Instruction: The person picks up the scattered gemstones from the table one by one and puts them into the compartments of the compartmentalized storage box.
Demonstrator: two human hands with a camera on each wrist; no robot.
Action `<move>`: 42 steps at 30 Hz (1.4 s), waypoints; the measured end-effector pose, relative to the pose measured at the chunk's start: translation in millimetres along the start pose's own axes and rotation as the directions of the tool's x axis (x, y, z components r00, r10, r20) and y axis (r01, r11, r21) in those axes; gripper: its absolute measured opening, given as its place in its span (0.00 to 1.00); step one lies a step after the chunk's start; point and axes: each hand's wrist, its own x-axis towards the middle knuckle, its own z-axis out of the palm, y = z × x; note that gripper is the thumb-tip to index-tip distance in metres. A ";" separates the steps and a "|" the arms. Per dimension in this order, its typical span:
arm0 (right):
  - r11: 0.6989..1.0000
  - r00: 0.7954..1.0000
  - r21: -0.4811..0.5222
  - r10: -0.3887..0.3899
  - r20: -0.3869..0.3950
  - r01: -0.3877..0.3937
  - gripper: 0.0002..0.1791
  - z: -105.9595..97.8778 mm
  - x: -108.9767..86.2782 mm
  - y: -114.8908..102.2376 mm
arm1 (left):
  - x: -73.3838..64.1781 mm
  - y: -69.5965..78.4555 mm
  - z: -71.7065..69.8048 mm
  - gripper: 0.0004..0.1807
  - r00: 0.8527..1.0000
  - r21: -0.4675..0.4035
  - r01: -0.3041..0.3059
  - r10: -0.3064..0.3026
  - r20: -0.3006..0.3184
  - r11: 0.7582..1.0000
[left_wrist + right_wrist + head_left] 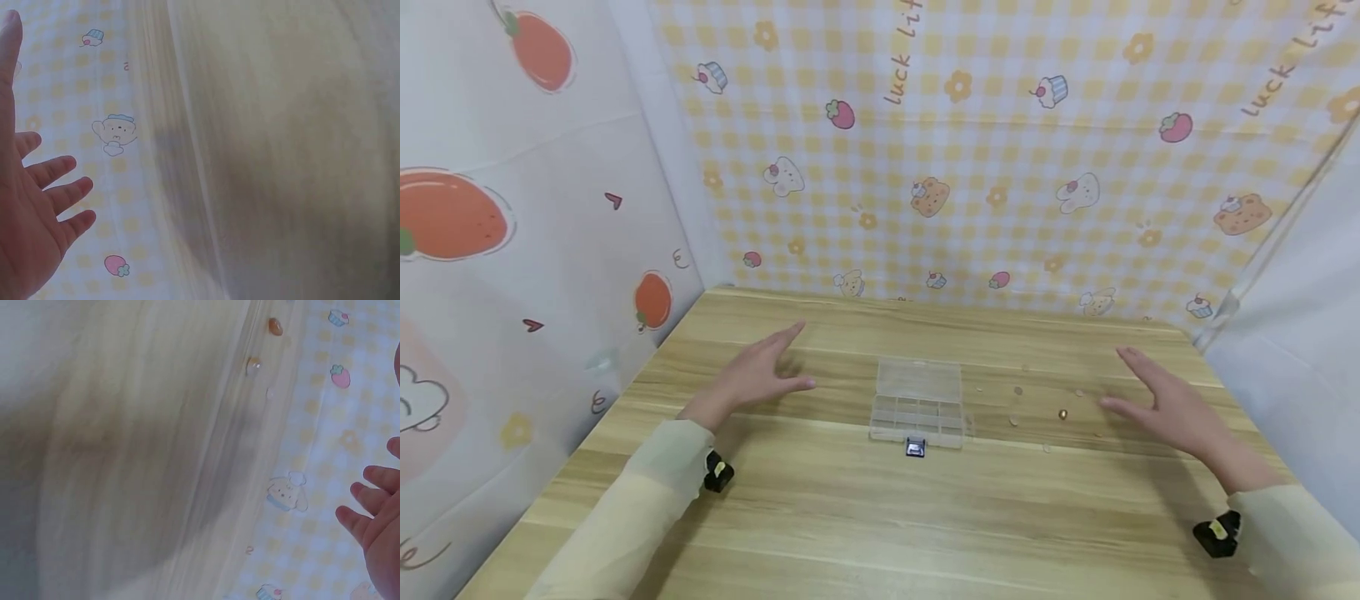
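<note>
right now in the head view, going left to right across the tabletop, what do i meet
left hand → clear plastic compartment box with its lid raised → small shiny bronze-coloured bead → right hand

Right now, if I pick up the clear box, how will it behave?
Probably light and fairly rigid: the clear box looks like thin, hard plastic. Its lid is open, so it may swing when lifted.
</note>
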 end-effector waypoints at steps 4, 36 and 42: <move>1.000 0.998 0.027 0.017 -0.056 -0.015 0.49 -3.0 -7.7 3.9 | -0.2 0.8 3.1 0.54 1.000 -0.121 -0.007 0.008 0.010 0.993; 0.964 0.987 0.239 0.138 -0.082 -0.115 0.29 21.6 -34.0 18.7 | -0.5 41.3 50.9 0.49 0.989 -0.628 -0.090 0.146 0.038 0.773; 0.953 0.984 0.275 0.157 -0.089 -0.127 0.29 26.3 -36.3 18.4 | 0.0 53.7 61.1 0.49 0.986 -0.635 -0.065 0.146 0.076 0.770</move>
